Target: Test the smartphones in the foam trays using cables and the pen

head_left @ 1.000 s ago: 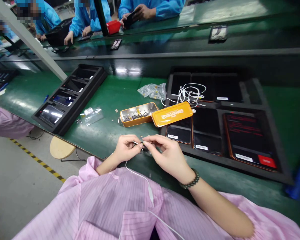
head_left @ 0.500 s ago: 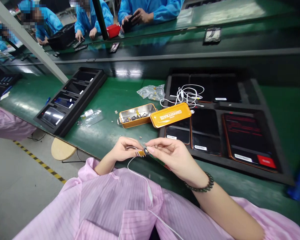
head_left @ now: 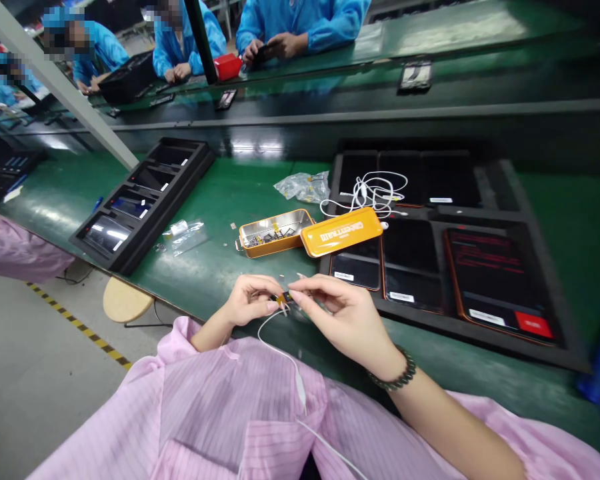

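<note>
Both my hands meet low over the bench edge, around a small dark part with an orange-gold flex strip [head_left: 283, 299]. My left hand [head_left: 250, 301] is closed, pinching the strip end between thumb and fingers. From the other side, my right hand [head_left: 343, 313] pinches the dark end with thumb and forefinger. Fingertips cover much of the part, so its exact kind is unclear. A thin white cord [head_left: 286, 352] loops from beside my left hand down over the pink striped smock [head_left: 205, 400]. Just beyond stands an open orange tin [head_left: 270, 252] with small dark pieces inside.
The tin's orange lid [head_left: 343, 231] leans over a black foam tray [head_left: 545, 267] of phones. A tangled white cable [head_left: 365, 190] lies there. Plastic bags [head_left: 305, 187] and another phone tray [head_left: 167, 200] are leftward. Across the bench, people in blue work.
My right hand has shifted slightly left and its fingers have closed in nearer my left fingertips. The small part is turned a little and more covered.
</note>
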Motion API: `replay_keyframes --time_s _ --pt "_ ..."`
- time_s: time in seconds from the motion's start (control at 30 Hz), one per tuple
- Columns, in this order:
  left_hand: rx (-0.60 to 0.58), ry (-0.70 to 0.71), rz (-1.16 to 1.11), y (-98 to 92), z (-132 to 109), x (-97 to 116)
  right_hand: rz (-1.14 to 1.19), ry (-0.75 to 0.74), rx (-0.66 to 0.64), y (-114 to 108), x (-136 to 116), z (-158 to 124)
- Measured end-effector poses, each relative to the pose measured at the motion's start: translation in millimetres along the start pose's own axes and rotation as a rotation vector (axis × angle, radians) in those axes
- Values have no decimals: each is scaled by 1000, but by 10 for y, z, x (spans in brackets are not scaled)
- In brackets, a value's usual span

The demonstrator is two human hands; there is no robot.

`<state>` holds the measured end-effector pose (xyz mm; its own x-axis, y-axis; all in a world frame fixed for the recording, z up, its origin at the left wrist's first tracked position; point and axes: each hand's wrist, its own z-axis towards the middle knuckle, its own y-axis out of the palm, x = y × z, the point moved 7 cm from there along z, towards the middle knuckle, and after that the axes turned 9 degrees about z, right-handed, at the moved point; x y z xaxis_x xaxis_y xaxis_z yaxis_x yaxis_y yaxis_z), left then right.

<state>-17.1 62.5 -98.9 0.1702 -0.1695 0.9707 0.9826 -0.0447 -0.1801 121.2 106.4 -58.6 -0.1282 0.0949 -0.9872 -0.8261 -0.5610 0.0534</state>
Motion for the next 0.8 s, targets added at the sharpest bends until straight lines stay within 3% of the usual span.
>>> replay_keyframes --time_s 0.17,0.47,0.8 --pt "61 80 69 -29 5 40 -126 -63 5 -7 -17 -10" --pt "122 54 148 -28 12 44 -188 -111 24 4 -42 -34" --pt "232 104 216 -97 -6 56 -72 56 -20 -38 67 7"
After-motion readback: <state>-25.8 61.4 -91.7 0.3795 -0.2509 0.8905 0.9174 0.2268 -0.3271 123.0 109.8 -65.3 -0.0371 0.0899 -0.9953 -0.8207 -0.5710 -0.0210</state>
